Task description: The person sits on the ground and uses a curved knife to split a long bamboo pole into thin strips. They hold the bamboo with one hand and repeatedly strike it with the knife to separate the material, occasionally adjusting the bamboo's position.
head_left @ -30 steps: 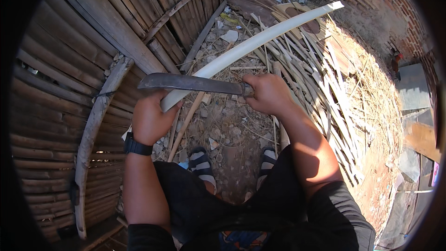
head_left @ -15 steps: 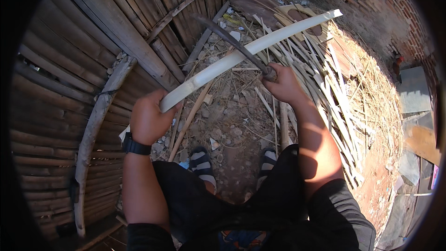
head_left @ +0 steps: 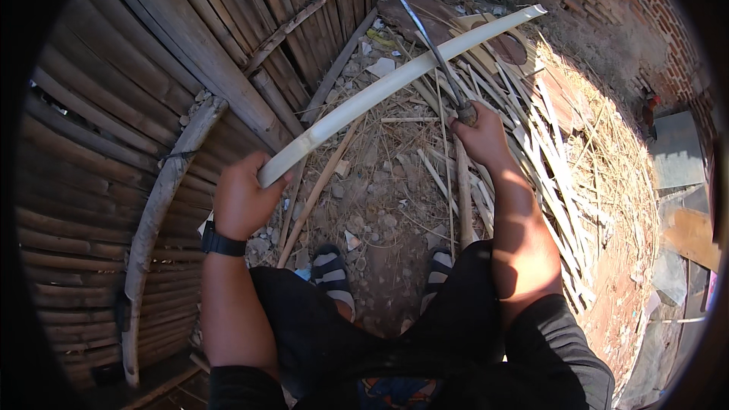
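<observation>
While the left hand (head_left: pixel 249 196) closes around the near end of a long pale bamboo strip (head_left: pixel 364 99), the right hand (head_left: pixel 484 138) grips the handle of a machete (head_left: pixel 431 42), whose blade crosses the strip's farther half; I cannot tell whether they touch. The strip slants up and rightward above the littered ground (head_left: pixel 380 209), its far end over a pile of split strips (head_left: pixel 535 153) near the brick wall (head_left: pixel 634 19).
</observation>
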{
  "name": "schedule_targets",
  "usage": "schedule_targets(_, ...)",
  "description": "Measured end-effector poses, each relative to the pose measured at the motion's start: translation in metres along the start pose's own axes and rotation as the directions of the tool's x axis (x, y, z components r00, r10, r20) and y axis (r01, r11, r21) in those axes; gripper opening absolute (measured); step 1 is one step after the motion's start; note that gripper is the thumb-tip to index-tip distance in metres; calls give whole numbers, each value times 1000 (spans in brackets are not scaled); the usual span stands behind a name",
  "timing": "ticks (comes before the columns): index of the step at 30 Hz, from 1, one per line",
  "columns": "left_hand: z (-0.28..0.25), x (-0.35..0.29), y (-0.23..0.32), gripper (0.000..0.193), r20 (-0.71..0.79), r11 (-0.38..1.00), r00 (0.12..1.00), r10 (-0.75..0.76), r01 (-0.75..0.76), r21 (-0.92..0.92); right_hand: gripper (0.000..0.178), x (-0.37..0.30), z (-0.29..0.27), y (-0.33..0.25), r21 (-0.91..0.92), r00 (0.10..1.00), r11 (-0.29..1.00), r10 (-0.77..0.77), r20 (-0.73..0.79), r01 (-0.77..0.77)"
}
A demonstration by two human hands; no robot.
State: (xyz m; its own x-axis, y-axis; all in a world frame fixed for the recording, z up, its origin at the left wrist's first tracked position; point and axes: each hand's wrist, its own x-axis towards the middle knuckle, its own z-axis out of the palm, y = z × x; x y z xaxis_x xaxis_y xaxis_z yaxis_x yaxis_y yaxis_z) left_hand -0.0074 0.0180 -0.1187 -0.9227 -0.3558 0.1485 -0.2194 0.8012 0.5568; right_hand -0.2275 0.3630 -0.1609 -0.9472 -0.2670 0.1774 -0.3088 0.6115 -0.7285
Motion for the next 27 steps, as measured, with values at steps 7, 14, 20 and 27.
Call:
schedule_targets(7,4,0,-4,30,-56,999,998,35,-37,-31,33,-30,15,-50,-284,885,862,-318,339,419)
schedule_targets(14,-6,1,-5,29,-131,1000,991,18,-18,1,40,-8,-1,-12,-110,998,994,-18,66,25)
schedule_targets(20,3,3,-15,30,-155,993,987,49,-65,-103,35,-37,22,-59,-359,841,775,-393,373,521)
schedule_targets(27,-1,6,1,29,-182,999,982,50,-45,30,30,-15,17,-14,-140,981,973,-172,94,184)
